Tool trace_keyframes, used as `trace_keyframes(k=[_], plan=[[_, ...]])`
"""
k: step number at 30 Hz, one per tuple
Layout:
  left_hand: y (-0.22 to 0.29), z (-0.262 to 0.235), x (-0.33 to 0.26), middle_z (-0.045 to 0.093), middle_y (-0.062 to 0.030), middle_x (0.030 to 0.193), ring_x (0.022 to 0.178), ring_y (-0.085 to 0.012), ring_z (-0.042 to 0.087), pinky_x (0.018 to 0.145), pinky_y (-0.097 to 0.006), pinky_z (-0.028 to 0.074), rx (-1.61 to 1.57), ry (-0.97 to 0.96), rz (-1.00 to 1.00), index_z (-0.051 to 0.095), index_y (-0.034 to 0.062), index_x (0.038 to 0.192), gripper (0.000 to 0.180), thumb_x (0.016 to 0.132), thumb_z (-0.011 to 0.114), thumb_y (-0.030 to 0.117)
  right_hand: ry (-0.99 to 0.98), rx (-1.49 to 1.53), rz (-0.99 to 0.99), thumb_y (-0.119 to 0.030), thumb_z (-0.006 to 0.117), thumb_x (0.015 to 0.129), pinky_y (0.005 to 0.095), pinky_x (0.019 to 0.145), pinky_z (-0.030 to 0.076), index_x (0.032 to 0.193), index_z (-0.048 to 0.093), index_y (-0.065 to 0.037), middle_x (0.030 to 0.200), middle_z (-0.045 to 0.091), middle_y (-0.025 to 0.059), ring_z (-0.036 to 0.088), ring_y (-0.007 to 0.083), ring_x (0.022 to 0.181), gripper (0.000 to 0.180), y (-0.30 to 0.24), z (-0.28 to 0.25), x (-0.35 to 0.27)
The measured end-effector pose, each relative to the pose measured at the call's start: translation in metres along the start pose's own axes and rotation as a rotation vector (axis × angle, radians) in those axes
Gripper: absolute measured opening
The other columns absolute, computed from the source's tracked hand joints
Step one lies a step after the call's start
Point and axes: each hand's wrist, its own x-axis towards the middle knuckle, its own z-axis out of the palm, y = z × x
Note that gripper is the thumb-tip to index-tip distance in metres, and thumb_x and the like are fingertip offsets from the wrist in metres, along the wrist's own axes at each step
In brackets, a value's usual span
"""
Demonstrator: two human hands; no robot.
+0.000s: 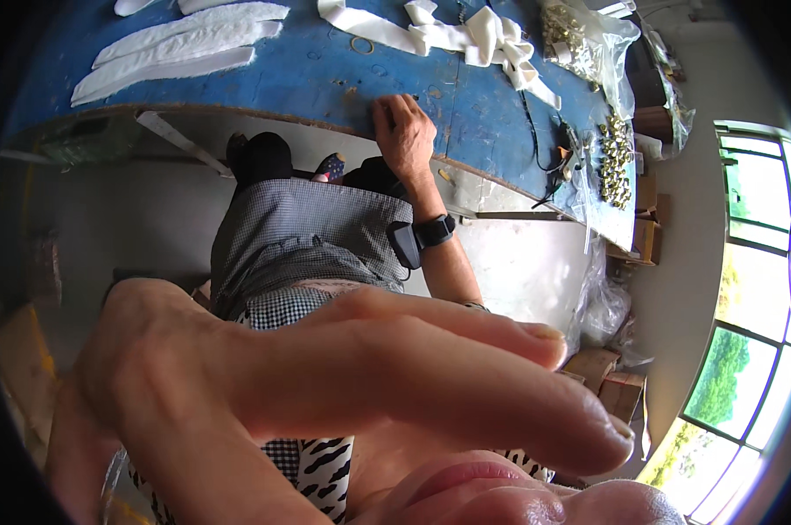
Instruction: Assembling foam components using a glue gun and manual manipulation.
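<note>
Very close to the camera, my left hand (325, 376) reaches across the lower part of the view with its fingers stretched to the right. It is open and nothing shows in it. My right hand (404, 131) rests at the near edge of the blue table (317, 83), palm down, its fingers loosely bent and somewhat apart. No object is visible in it. A dark strap with a small box (417, 238) is around the right wrist. Beyond this hand lies a long tangled white fabric strip (474, 37), not touching it.
White fuzzy fabric pieces (168, 61) lie at the table's far left. At the right are a clear bag of metal parts (574, 39), a pile of small brass-coloured pieces (616, 162) and a dark cord (535, 131). Cardboard boxes (623, 394) stand below the window (745, 350).
</note>
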Motion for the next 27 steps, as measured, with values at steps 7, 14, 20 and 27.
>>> trace_keyframes(k=[7, 14, 20, 27], plan=[[-0.004, 0.0028, 0.0009, 0.028, -0.0196, 0.137, 0.127, -0.0365, 0.024, 0.097, -0.043, 0.035, 0.011, -0.001, -0.012, 0.061, 0.0223, 0.103, 0.057, 0.083, 0.037, 0.071, 0.003, 0.003, -0.002, -0.013, 0.064, 0.081, 0.0372, 0.059, 0.048, 0.08, 0.058, -0.007, 0.073, 0.057, 0.009, 0.06, 0.0286, 0.067, 0.009, 0.0007, 0.0014, -0.0003], [-0.003, 0.0074, 0.0006, 0.031, -0.0197, 0.134, 0.124, -0.0356, 0.028, 0.096, -0.043, 0.036, 0.014, -0.001, -0.031, 0.06, 0.021, 0.101, 0.055, 0.084, 0.037, 0.068, -0.014, -0.009, 0.013, -0.014, 0.064, 0.082, 0.0369, 0.059, 0.048, 0.081, 0.059, -0.007, 0.073, 0.057, 0.009, 0.06, 0.0284, 0.067, 0.009, 0.0, -0.0002, 0.0008], [-0.0037, 0.0084, 0.0001, 0.033, -0.0197, 0.131, 0.121, -0.0348, 0.031, 0.095, -0.044, 0.037, 0.013, -0.011, -0.042, 0.059, 0.0199, 0.1, 0.054, 0.084, 0.037, 0.066, -0.01, -0.012, 0.027, -0.015, 0.064, 0.082, 0.0367, 0.058, 0.048, 0.082, 0.061, -0.007, 0.076, 0.06, 0.0092, 0.061, 0.0291, 0.068, 0.008, 0.0002, 0.0004, 0.0004], [-0.0057, 0.0088, 0.0046, 0.036, -0.0198, 0.129, 0.118, -0.0339, 0.034, 0.094, -0.044, 0.038, 0.008, -0.037, -0.051, 0.058, 0.0186, 0.098, 0.052, 0.085, 0.038, 0.064, -0.049, -0.013, 0.069, -0.016, 0.064, 0.082, 0.0369, 0.059, 0.048, 0.083, 0.061, -0.007, 0.076, 0.06, 0.0085, 0.061, 0.0278, 0.069, 0.009, 0.0007, 0.0, -0.0007]])
